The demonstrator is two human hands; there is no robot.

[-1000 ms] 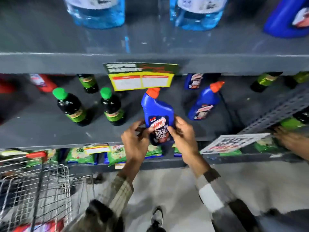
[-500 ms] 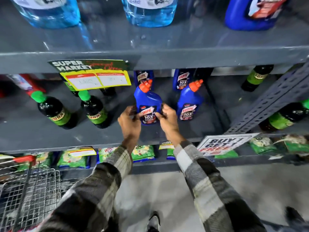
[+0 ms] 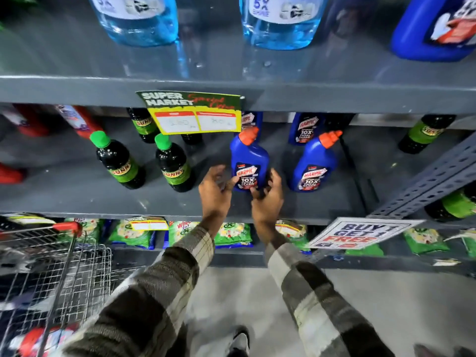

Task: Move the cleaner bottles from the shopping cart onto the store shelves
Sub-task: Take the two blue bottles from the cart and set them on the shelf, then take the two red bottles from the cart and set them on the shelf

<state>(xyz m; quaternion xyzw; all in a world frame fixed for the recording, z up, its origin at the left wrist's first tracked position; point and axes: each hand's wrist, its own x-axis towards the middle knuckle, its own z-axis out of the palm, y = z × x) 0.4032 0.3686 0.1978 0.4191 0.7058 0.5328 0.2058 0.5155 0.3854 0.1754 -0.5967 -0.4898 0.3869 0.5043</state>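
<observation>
The blue Harpic bottle (image 3: 249, 163) stands upright on the middle shelf (image 3: 64, 197), at about 9 o'clock from a matching Harpic bottle (image 3: 313, 164). It is probably rigid, smooth plastic, liquid-heavy and narrow-necked, so best held low around the labelled body. The left hand (image 3: 215, 193) has loosely spread fingers with fingertips at the label; the right hand (image 3: 268, 199) cups the base. Both forearms reach up from 6 o'clock.

blue cleaner bottle (image 3: 249, 161) with an orange cap and red-white label, same as the second blue bottle (image 3: 312, 163). dark bottles (image 3: 119, 163) have green caps and green labels. shelf (image 3: 77, 199) is grey, sale tag (image 3: 195, 113) green and yellow, sleeves (image 3: 164, 287) brown-cream plaid.
</observation>
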